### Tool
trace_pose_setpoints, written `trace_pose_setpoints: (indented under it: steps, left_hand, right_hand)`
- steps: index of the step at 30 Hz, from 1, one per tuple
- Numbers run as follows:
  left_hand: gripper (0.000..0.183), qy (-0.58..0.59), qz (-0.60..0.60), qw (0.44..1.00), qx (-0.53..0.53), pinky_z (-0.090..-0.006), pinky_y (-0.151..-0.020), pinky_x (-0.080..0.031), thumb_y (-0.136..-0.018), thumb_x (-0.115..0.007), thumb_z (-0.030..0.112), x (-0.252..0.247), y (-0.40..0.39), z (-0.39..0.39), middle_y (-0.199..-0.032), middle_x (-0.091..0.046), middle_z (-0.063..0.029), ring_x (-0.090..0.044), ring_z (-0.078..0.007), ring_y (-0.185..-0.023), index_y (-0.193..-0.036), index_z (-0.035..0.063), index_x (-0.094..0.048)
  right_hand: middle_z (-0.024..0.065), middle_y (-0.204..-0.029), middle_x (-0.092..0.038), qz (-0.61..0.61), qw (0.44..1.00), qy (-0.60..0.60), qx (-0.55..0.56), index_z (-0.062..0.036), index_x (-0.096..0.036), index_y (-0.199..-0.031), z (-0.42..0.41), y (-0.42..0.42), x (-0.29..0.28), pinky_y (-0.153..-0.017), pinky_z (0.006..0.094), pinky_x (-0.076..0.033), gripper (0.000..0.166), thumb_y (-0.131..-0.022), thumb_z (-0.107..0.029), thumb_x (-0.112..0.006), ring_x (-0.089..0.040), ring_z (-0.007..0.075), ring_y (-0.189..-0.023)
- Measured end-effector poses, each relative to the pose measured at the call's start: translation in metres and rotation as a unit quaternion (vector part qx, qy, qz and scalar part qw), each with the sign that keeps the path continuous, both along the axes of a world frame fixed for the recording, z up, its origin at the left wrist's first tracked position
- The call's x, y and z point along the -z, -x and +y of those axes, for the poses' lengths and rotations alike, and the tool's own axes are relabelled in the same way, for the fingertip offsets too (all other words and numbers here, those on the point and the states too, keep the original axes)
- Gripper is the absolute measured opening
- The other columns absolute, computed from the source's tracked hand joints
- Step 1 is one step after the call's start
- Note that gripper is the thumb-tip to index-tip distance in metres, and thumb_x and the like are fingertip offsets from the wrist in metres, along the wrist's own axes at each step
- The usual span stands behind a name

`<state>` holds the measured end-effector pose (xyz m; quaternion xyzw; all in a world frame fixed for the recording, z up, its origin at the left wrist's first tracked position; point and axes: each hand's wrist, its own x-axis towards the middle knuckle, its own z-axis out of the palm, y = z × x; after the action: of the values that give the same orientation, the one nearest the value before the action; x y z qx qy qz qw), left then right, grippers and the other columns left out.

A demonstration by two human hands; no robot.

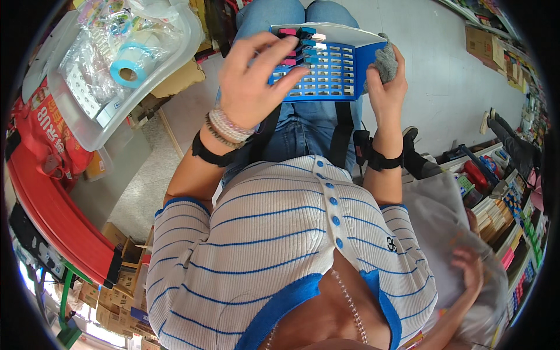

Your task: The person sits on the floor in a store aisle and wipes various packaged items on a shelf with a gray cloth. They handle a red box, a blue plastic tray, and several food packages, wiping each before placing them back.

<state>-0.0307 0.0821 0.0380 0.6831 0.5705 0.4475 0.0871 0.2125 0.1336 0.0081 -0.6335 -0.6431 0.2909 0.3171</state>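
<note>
A blue cardboard display box (pixel 341 97) rests over my thighs, its white inner flap (pixel 332 33) raised along the far side. Its face is a grid of small rectangular slots. Several markers with pink, teal, white and dark caps (pixel 308 43) stand in the left slots. My left hand (pixel 258 72) hovers over that side, thumb and fingers spread, fingertips at the caps. Whether it touches them is hard to see. At the box's right side my right hand (pixel 387 85) grips a grey fluffy cloth (pixel 386 63), pressed near the box wall.
A clear plastic bin (pixel 179 72) at left holds plastic packaging and a blue-edged roll (pixel 129 70). Below it is a red bag (pixel 52 131). Another person's hand (pixel 470 267) rests by grey fabric at right. Stocked shelves (pixel 490 201) and a cardboard carton (pixel 483 46) line the right.
</note>
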Motion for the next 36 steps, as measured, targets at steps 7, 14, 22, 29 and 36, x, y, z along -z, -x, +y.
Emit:
trace_pose_setpoints:
  steps: [7, 14, 22, 29, 36]
  left_hand:
    - [0.057, 0.065, -0.011, 0.997, 0.036, -0.0324, -0.080, -0.047, -0.059, -0.084, 0.020, -0.006, 0.023, 0.009, -0.113, -0.052, -0.0107, -0.055, -0.0252, -0.098, -0.109, 0.0059, -0.059]
    - [0.041, 0.064, -0.014, 0.998, 0.024, -0.0299, -0.071, -0.048, -0.061, -0.084, 0.018, 0.006, 0.017, -0.003, -0.094, -0.058, -0.0107, -0.058, -0.0237, -0.084, -0.090, 0.0035, -0.060]
    - [0.031, 0.093, -0.034, 0.995, -0.003, -0.0267, -0.060, -0.048, -0.062, -0.083, 0.014, 0.006, 0.008, -0.005, -0.078, -0.059, -0.0094, -0.060, -0.0206, -0.069, -0.080, -0.0002, -0.061]
    - [0.027, 0.086, 0.010, 0.996, -0.007, -0.0264, -0.055, -0.048, -0.062, -0.082, 0.012, 0.004, 0.002, -0.007, -0.073, -0.059, -0.0088, -0.059, -0.0193, -0.062, -0.073, -0.0017, -0.062]
    - [0.024, 0.075, 0.014, 0.997, 0.010, -0.0269, -0.054, -0.047, -0.063, -0.081, 0.012, 0.004, 0.000, -0.008, -0.073, -0.060, -0.0092, -0.060, -0.0197, -0.062, -0.074, -0.0006, -0.064]
  right_hand:
    - [0.0106, -0.086, -0.063, 0.046, 0.999, 0.026, 0.008, -0.0044, -0.048, -0.125, -0.001, 0.000, -0.004, -0.064, 0.0273, -0.049, 0.051, -0.076, -0.013, -0.059, -0.059, 0.0143, -0.071]
    - [0.0135, -0.104, -0.059, 0.083, 0.989, -0.107, 0.059, 0.0002, -0.047, -0.123, -0.016, 0.001, -0.015, -0.077, 0.0283, -0.048, 0.055, -0.072, -0.006, -0.067, -0.059, 0.0175, -0.088]
    - [0.0201, -0.116, -0.053, -0.028, 0.945, -0.325, -0.011, 0.0013, -0.039, -0.126, -0.042, 0.005, -0.027, -0.086, 0.0418, -0.042, 0.067, -0.068, -0.004, -0.072, -0.054, 0.0318, -0.097]
    - [0.0173, -0.116, -0.052, 0.056, 0.943, -0.327, -0.001, 0.0024, -0.042, -0.126, -0.048, 0.014, -0.042, -0.085, 0.0410, -0.046, 0.065, -0.070, -0.011, -0.072, -0.054, 0.0315, -0.104]
    - [0.0124, -0.103, -0.056, -0.143, 0.970, -0.106, -0.163, -0.0162, -0.052, -0.122, -0.040, 0.028, -0.012, -0.077, 0.0366, -0.049, 0.066, -0.059, -0.012, -0.074, -0.055, 0.0307, -0.092]
